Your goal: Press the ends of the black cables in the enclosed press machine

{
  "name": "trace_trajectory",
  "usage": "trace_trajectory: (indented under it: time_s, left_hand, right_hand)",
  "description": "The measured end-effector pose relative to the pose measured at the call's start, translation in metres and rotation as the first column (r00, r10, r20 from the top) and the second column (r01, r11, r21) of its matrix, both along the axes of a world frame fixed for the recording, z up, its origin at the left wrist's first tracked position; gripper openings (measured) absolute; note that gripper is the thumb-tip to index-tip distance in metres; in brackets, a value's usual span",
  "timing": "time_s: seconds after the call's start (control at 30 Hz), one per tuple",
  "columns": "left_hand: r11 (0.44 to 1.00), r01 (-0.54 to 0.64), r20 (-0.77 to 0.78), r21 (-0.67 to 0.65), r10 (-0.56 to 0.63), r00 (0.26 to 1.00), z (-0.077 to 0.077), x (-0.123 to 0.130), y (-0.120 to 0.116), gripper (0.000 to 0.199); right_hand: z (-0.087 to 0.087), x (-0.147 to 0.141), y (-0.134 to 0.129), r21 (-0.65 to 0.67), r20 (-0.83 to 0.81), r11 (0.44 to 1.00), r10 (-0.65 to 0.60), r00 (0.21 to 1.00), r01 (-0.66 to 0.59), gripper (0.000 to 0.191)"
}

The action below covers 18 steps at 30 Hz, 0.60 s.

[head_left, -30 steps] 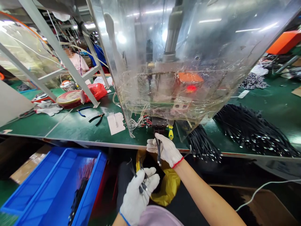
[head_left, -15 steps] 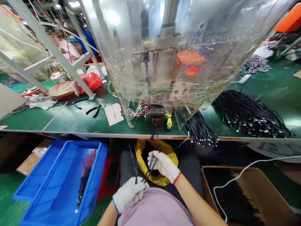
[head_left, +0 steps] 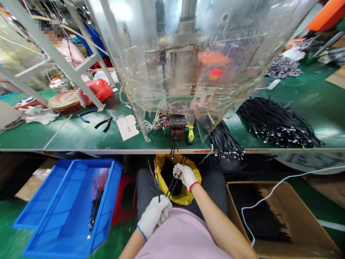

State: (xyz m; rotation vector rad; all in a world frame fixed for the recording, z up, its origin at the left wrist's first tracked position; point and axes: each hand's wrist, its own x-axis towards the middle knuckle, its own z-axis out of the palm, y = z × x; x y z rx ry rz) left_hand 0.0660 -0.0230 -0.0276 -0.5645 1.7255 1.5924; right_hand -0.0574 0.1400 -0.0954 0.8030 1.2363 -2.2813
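Observation:
My left hand [head_left: 155, 214], in a white glove with a blue cuff, is closed round the lower ends of several thin black cables [head_left: 158, 187]. One of them rises apart on the left and ends in fine reddish wires. My right hand [head_left: 185, 175], gloved in white with a red cuff, pinches black cables [head_left: 170, 186] farther up, and they slant down to the left hand. Below the hands, a yellow bag [head_left: 186, 200] with a dark inside sits between my legs. Glove fingers hide exactly how the cables lie within each grip.
A clear plastic guard [head_left: 172, 82] stands over a small device [head_left: 177, 121] at the table's front. Black cable piles [head_left: 277, 120] lie to the right. Blue trays [head_left: 64, 216] are low left, a cardboard box [head_left: 309, 233] low right. Pliers [head_left: 104, 123] and a yellow screwdriver [head_left: 191, 134] lie on the table.
My right hand has slid a little up along the cables, away from the left hand. The left hand keeps its grip. The whole view has shifted slightly.

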Motion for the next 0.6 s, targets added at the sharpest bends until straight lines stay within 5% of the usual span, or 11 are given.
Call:
trace_trajectory:
  time_s: [0.2,0.33,0.6]
  left_hand:
    - [0.997,-0.032,-0.032,-0.077,0.029,0.999,-0.006,0.002,0.003,0.032]
    - [0.991,0.009,-0.039,-0.137,-0.014,0.999,-0.001,-0.002,0.005,0.029]
    - [0.975,0.083,-0.013,-0.208,-0.087,0.996,0.004,-0.010,0.014,0.030]
  right_hand:
    - [0.012,0.013,0.020,-0.147,0.096,0.940,0.323,0.941,-0.308,0.031]
    - [0.008,0.020,0.014,0.006,0.057,0.984,0.175,0.983,-0.176,0.016]
    - [-0.025,0.006,0.002,0.090,0.050,0.996,0.014,0.999,-0.019,0.023]
